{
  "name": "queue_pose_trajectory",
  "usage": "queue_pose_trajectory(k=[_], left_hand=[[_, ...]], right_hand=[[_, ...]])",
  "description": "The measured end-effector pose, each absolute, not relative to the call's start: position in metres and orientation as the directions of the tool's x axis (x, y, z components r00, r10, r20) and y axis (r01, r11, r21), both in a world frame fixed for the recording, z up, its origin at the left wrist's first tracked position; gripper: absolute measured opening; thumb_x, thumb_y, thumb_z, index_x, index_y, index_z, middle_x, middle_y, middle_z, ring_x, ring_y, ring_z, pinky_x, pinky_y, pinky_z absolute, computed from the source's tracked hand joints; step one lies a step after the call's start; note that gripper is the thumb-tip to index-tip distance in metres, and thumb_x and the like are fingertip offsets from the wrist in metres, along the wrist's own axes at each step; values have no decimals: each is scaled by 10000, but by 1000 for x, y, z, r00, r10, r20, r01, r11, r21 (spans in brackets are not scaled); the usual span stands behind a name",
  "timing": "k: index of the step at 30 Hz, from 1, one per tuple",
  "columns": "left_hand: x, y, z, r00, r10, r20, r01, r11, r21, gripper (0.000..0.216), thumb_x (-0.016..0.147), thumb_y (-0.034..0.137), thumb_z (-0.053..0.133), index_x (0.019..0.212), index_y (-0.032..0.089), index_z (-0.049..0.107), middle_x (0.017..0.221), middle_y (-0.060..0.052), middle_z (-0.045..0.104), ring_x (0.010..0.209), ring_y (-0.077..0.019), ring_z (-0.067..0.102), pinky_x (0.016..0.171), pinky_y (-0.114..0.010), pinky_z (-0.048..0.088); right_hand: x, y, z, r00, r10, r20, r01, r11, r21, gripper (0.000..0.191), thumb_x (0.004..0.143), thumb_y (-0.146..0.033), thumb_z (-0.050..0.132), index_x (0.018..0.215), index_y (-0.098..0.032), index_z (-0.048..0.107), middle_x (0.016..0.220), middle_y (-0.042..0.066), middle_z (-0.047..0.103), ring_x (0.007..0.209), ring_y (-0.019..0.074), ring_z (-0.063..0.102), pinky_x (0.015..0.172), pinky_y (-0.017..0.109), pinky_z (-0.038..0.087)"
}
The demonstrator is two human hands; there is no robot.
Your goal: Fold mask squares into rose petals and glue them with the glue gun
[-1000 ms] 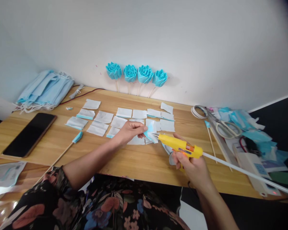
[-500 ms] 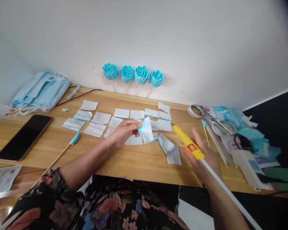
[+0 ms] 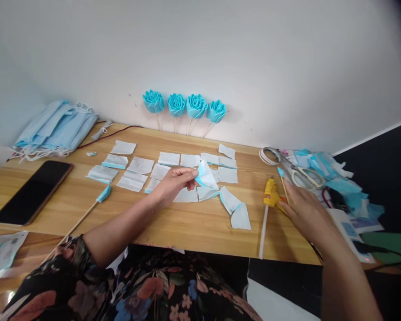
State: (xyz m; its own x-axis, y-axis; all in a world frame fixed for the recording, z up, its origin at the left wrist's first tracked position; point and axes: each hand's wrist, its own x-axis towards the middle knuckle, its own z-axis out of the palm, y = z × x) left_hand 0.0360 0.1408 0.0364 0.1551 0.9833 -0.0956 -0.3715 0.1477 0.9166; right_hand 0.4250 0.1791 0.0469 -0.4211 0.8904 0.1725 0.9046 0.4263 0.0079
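My left hand [image 3: 178, 183] pinches a small folded piece of blue and white mask fabric [image 3: 207, 174] above the middle of the table. My right hand [image 3: 304, 207] is at the right, its thumb and fingers apart, with nothing visibly held. Just by its fingertips lies a thin wooden stick with a blue tip [image 3: 280, 172], partly hidden by the hand. A yellow glue gun [image 3: 270, 192] rests on the table left of that hand, a long white glue stick [image 3: 263, 232] in its back end. Cut fabric pieces [image 3: 140, 165] lie in rows around my left hand.
Several blue fabric roses [image 3: 196, 106] on sticks lean against the wall. A stack of masks [image 3: 55, 127] and a phone [image 3: 33, 191] are at the left, near another blue-tipped stick [image 3: 103, 193]. Tape [image 3: 269, 156], scissors [image 3: 307, 177], fabric scraps [image 3: 349, 191] and a white power strip [image 3: 345, 227] crowd the right.
My right hand has let go of the glue gun, now on the table, and moved right to the blue-tipped stick. The fabric in my left hand has tilted slightly.
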Motion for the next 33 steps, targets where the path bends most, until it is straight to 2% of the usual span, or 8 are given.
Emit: queue_pose_trajectory(k=[3,7,10,14,16,22,27,33], left_hand=[[36,141,35,155,982,-105,-373,156,915,341,779,449,741,630,152,661,584,-8,597,566,-91,505,594,-250,394],[36,141,36,145,983,-115,-354,160,922,353,764,471,744,631,155,659,601,-11,602,576,-97,508,600,-258,403],[36,141,38,152,983,-104,-341,151,928,376,758,492,739,614,157,647,590,-7,589,583,-100,506,604,-258,408],[36,140,40,152,983,-105,-324,150,934,378,753,489,749,603,158,647,585,-1,588,583,-96,504,613,-254,416],[36,140,39,139,985,-100,-298,138,944,371,765,477,746,605,156,654,587,2,590,581,-92,506,614,-249,419],[37,139,37,126,988,-88,-269,119,956,340,775,463,732,642,156,668,614,2,608,579,-89,506,603,-242,419],[38,140,36,136,987,-86,-242,117,963,308,771,450,722,670,162,678,649,0,630,577,-87,502,597,-242,421],[38,139,37,143,984,-107,-225,137,965,281,761,430,725,683,163,686,653,-2,637,574,-87,503,601,-244,426]], right_hand=[[370,164,64,-386,890,242,887,430,-168,603,955,-401,485,1507,-194,359,1338,197,609,1281,384,549,1033,572,461],[288,151,63,-501,762,410,677,641,-363,528,936,-341,574,1436,-272,418,1381,134,588,1303,328,542,1063,572,451],[253,152,58,-522,652,549,558,748,-359,373,916,-300,634,1272,-277,526,1311,109,621,1281,306,552,1053,558,459],[238,157,58,-532,570,627,490,810,-321,115,912,-220,637,1012,-268,607,1208,78,646,1234,280,574,1008,521,487],[235,157,57,-515,566,644,475,813,-335,78,907,-187,631,925,-261,615,1164,69,657,1203,270,590,986,504,494],[229,154,52,-387,721,574,469,691,-550,55,907,-206,608,880,-253,617,1136,68,694,1104,246,651,941,466,509],[228,153,47,-314,864,393,412,497,-763,42,904,-283,612,882,-246,612,1099,53,724,1016,219,684,896,393,521],[226,155,41,-254,925,283,336,359,-871,120,870,-326,652,938,-239,606,937,28,701,878,185,656,835,353,505]])
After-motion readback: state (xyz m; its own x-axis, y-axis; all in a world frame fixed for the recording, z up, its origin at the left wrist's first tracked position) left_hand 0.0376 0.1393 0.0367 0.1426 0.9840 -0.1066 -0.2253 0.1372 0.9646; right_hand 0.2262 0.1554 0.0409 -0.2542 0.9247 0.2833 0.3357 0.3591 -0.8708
